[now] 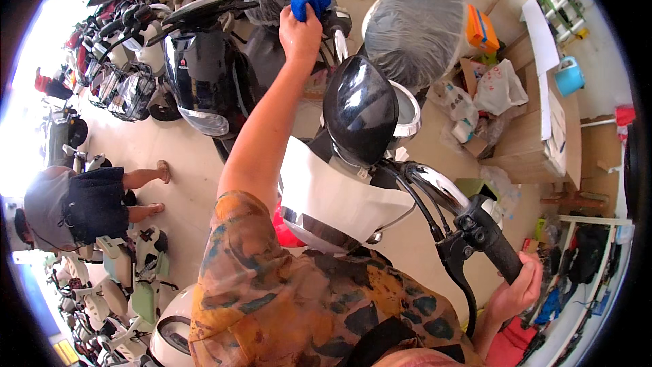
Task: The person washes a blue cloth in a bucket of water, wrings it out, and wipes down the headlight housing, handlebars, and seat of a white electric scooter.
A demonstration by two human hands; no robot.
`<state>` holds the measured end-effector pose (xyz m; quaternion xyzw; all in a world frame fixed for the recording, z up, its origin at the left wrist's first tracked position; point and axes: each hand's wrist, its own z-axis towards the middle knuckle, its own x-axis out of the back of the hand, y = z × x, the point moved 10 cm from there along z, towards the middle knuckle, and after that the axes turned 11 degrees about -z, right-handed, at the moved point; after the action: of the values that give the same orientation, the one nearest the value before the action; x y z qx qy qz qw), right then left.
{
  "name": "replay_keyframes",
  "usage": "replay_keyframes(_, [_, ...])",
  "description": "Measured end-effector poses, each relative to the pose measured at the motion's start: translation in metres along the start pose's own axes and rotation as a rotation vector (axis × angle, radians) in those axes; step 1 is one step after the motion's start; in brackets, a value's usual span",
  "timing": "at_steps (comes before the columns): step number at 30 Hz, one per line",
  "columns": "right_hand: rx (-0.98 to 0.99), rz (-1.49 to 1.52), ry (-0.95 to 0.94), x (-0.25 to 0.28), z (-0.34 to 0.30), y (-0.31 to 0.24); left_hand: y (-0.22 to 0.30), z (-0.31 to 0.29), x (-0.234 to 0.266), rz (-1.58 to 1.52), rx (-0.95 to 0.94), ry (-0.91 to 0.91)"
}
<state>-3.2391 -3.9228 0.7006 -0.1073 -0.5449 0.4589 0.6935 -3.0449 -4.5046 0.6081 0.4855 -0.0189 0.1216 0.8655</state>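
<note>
My left hand [301, 37] is stretched far forward, closed on a crumpled blue cloth [311, 3]. The cloth is beside the black far end of a chrome handlebar [341, 44]; whether they touch I cannot tell. At the right, my right hand [516, 292] curls its fingers round the end of a black handlebar grip [499, 248], with a brake lever [454, 265] next to it. Between my hands stands the white front of a scooter [333, 197], bearing a glossy black mirror [360, 109]. My patterned sleeve and shirt hide part of the scooter.
A plastic-covered seat [415, 30] is ahead. A black scooter [204, 75] stands left of my arm, with rows of scooters beyond. Another person [88, 204] bends over at the far left. At right are a wooden desk [523, 153], a blue mug [569, 77] and plastic bags [499, 88].
</note>
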Motion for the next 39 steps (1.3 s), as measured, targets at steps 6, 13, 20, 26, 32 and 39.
replay_keyframes(6, [-0.026, 0.002, -0.006, -0.001, -0.001, -0.004, 0.058, -0.050, 0.015, 0.030, -0.470, -0.172])
replay_keyframes(13, [0.159, -0.093, 0.088, 0.019, -0.002, 0.001, 0.116, 0.000, 0.020, -0.210, -0.289, -0.140])
replay_keyframes(20, [0.640, -0.348, 0.084, 0.007, -0.018, -0.088, -0.003, -0.012, -0.013, 0.046, -0.091, -0.406])
replay_keyframes(26, [0.775, -0.064, 0.263, 0.023, -0.030, -0.091, 0.017, -0.069, 0.026, -0.039, -0.192, -0.401])
replay_keyframes(32, [0.919, -0.029, 0.122, 0.027, -0.032, -0.099, 0.007, -0.149, 0.073, -0.172, 0.473, -0.370])
replay_keyframes(39, [0.775, 0.251, -0.035, 0.000, -0.009, -0.020, 0.050, -0.201, 0.117, 0.063, 0.261, -0.208])
